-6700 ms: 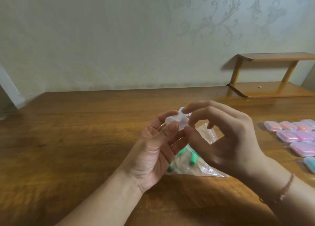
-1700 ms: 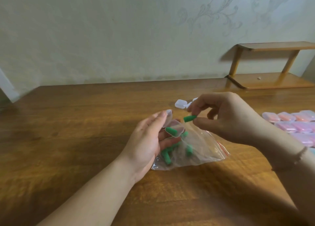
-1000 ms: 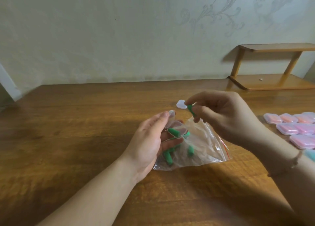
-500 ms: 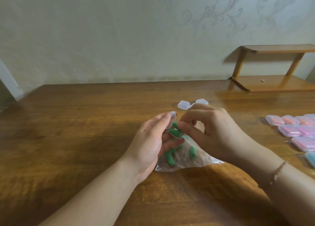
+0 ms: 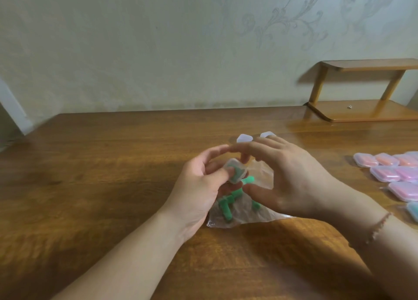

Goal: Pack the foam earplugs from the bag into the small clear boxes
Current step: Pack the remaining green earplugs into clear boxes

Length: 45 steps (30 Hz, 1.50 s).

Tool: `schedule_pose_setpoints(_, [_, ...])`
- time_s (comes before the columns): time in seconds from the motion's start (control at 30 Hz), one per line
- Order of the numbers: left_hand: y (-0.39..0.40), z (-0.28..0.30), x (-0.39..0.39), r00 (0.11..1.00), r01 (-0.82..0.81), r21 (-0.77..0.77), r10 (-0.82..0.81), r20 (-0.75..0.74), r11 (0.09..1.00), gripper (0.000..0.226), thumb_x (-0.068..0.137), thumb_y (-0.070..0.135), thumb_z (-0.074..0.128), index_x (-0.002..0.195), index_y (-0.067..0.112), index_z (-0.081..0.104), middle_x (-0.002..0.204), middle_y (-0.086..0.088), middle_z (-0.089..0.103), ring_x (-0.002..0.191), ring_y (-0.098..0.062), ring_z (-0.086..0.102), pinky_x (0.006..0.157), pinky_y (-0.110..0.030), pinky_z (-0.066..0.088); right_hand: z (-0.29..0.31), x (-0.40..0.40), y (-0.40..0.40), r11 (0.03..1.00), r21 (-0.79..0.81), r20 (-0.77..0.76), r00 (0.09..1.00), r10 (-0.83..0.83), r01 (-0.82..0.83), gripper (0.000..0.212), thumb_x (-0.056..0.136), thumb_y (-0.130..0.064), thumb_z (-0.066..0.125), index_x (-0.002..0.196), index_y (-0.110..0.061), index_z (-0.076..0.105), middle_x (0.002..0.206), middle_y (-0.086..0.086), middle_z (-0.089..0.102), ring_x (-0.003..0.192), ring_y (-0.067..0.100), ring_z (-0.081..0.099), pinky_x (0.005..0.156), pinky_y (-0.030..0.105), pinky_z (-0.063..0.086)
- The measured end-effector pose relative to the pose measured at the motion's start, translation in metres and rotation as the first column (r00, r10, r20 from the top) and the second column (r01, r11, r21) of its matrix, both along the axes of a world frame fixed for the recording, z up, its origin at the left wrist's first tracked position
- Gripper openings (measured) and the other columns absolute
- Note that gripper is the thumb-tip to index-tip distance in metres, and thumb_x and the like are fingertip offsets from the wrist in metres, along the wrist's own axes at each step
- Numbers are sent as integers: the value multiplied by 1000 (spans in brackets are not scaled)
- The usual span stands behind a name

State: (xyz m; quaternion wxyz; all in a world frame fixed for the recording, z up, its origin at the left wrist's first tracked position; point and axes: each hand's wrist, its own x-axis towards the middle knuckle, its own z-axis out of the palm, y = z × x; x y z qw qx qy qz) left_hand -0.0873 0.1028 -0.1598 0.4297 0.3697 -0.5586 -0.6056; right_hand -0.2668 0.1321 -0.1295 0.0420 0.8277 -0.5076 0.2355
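Now the left hand (image 5: 199, 186) is pinching the light, slick clear box (image 5: 235, 170) by its edges; the right hand's (image 5: 291, 177) fingers (image 5: 255, 190) are hovering apart.

Your left hand (image 5: 199, 186) holds a small clear plastic box (image 5: 235, 170) above the clear plastic bag (image 5: 244, 211) on the wooden surface (image 5: 113, 175). Your right hand (image 5: 291, 177) is just right of the box. Filled lidded plastic boxes (image 5: 393, 170) lie far right; a wooden shelf (image 5: 366, 91) stands behind them.

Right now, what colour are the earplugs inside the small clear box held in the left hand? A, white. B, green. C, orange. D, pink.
B: green shows through the small clear box that the left hand grips with thumb and fingers, matching the green earplugs lying in the bag beneath.
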Motion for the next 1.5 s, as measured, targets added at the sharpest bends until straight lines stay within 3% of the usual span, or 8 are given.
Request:
schedule_pose_setpoints(0.13, [3,0,1,977,-10,-314,76,199,949,67,94,1,61,144,41,40,126,22,61,108,9,63,85,-16,54,-3,-1,-2,999,-35,-16,1000,13,-14,51,76,-54,54,123,-36,59,100,-17,65,92,13,55,72,36,53])
schedule_pose_setpoints(0.33, [8,3,-1,970,87,-510,43,239,856,77,95,-5,57,146,47,30,140,23,49,108,-10,68,87,-23,57,-9,0,-5,984,-179,-61,998,11,-22,40,78,-48,72,111,-26,68,106,-8,68,92,18,60,69,39,55])
schedule_pose_setpoints(0.5, [4,-2,2,973,31,-591,111,202,806,53,95,29,60,142,39,38,140,11,54,123,-9,59,96,-33,56,2,3,-1,976,-217,28,1000,-5,11,41,84,-50,63,119,-28,66,107,-6,62,96,15,57,72,32,54])
schedule_pose_setpoints(0.7, [7,-11,-3,772,247,-657,265,578,712,78,88,72,40,154,40,13,157,14,35,140,0,34,112,-28,37,0,-3,12,966,-183,64,983,-175,184,47,80,-44,67,120,-25,53,111,-9,67,98,16,63,77,26,48])
schedule_pose_setpoints(0.9, [24,1,-54,703,445,-839,458,544,314,49,87,46,56,125,16,65,140,-3,57,134,-21,46,116,-38,31,-2,-79,78,907,-97,235,895,-379,409,39,77,-45,72,107,-28,53,100,-17,54,87,6,53,64,19,42])
schedule_pose_setpoints(1.03, [49,4,-135,719,524,-796,343,604,304,46,86,46,55,122,19,67,132,0,62,128,-22,49,112,-43,32,-5,-155,125,798,30,398,725,-562,602,36,74,-33,80,98,-26,54,93,-7,61,83,16,57,60,22,40])
schedule_pose_setpoints(1.17, [70,5,-195,652,609,-707,280,705,360,48,90,46,62,131,22,60,134,2,60,128,-21,46,110,-39,29,-18,-203,157,657,193,314,588,-745,729,31,72,-38,81,90,-30,57,83,-9,62,80,19,61,67,33,47])
schedule_pose_setpoints(1.5, [82,-7,-242,686,576,-718,245,685,391,25,92,39,62,108,22,68,113,2,66,111,-20,54,97,-40,41,-37,-222,159,632,236,92,631,-771,738,34,69,-56,76,94,-41,58,91,-18,54,82,6,54,69,28,50])
